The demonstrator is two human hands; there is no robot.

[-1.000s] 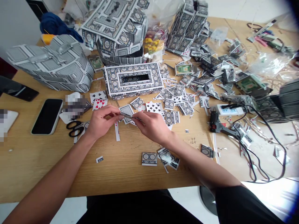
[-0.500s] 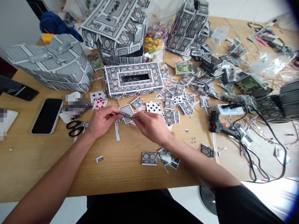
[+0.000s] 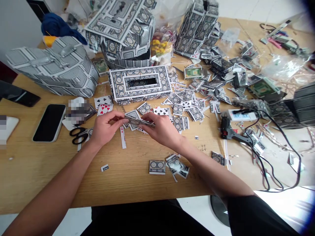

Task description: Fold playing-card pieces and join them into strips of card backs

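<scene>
Between my two hands is a narrow folded playing card (image 3: pixel 139 121), its grey patterned back showing. My left hand (image 3: pixel 107 127) pinches its left end between thumb and fingers. My right hand (image 3: pixel 162 129) grips the right part, thumb below and fingers above. Loose cards lie on the table just beyond, among them a spade card (image 3: pixel 161 111) partly behind my right hand. A cut queen-of-diamonds strip (image 3: pixel 123 137) lies below my left fingertips. Behind the hands stands a box made of folded cards (image 3: pixel 141 83) with a slot in its top.
Black-handled scissors (image 3: pixel 78 135) and a phone (image 3: pixel 49 123) lie at left. A glue gun (image 3: pixel 230 131) and power strip (image 3: pixel 240 115) with looping cords are at right. Folded card pieces (image 3: pixel 157 167) sit near the front. Card-woven baskets (image 3: pixel 55 67) stand behind.
The card has turned between my hands, so a long narrow folded edge now shows. My right fingers have shifted slightly along it; my left hand stays nearly in place.
</scene>
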